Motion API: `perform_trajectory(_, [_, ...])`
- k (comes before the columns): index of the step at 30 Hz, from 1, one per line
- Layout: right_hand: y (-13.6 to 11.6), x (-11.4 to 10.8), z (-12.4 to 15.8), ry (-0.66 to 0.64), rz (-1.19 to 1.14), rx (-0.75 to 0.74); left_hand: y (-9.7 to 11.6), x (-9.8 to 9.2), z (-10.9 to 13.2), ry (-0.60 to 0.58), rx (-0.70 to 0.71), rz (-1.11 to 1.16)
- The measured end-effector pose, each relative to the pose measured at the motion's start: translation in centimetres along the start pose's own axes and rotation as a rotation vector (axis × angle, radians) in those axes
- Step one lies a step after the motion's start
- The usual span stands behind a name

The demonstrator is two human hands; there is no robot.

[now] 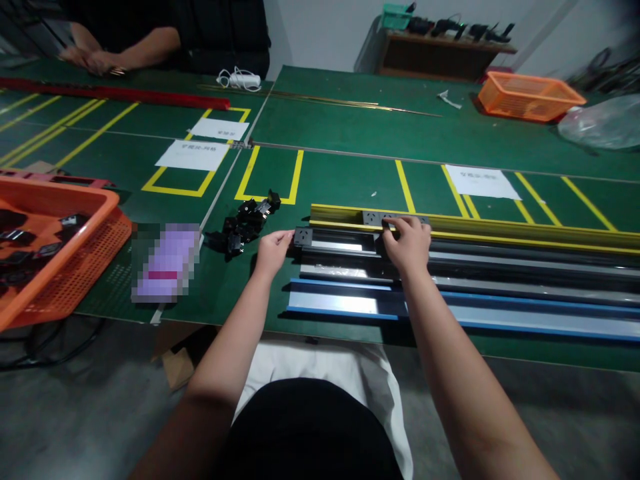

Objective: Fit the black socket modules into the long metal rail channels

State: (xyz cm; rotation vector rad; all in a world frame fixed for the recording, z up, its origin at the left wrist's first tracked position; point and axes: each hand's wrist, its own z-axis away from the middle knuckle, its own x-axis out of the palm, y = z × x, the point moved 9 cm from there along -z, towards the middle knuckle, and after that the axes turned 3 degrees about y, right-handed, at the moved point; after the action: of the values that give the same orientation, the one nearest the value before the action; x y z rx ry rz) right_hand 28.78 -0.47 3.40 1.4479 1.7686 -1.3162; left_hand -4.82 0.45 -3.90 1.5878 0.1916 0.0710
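Observation:
My left hand is closed in a pinch on the left edge of a black power socket module, at the left end of a black rail. Behind it, more socket modules sit in a row inside a yellow-edged rail. My right hand reaches over the black rail, its fingers bent onto the socket modules in the yellow rail and partly covering them. A loose pile of black modules lies on the table left of the rails.
Nearer me lie a silver-and-black rail and a blue-edged rail. At left stand an orange basket of black parts and a blurred purple item. A person's hands rest across the table. Another orange basket stands far right.

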Motion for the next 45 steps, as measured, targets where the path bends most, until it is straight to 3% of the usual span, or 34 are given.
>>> perform_trajectory(6, [0.0, 0.0, 0.1, -0.006, -0.005, -0.002, 1.4, 2.6, 0.6, -0.167, 0.108, -0.143])
perform_trajectory(17, [-0.2, -0.2, 0.1, -0.017, -0.011, 0.005, 5.4, 4.2, 0.6, -0.333, 0.227, -0.537])
perform_trajectory(25, [-0.1, -0.1, 0.1, -0.02, -0.005, 0.003, 8.3, 8.8, 2.6, -0.42, 0.315, -0.79])
perform_trajectory(29, [0.0, -0.1, 0.1, -0.015, -0.014, 0.012, 8.5, 11.8, 4.2, -0.478, 0.339, -0.975])
perform_trajectory(33, [0.0, -0.2, 0.2, -0.017, -0.018, 0.018, 8.2, 13.8, 4.8, -0.495, 0.34, -1.023])
perform_trajectory(45, [-0.1, -0.3, 0.2, -0.011, -0.014, 0.017, 7.7, 15.8, 5.0, -0.547, 0.435, -0.995])
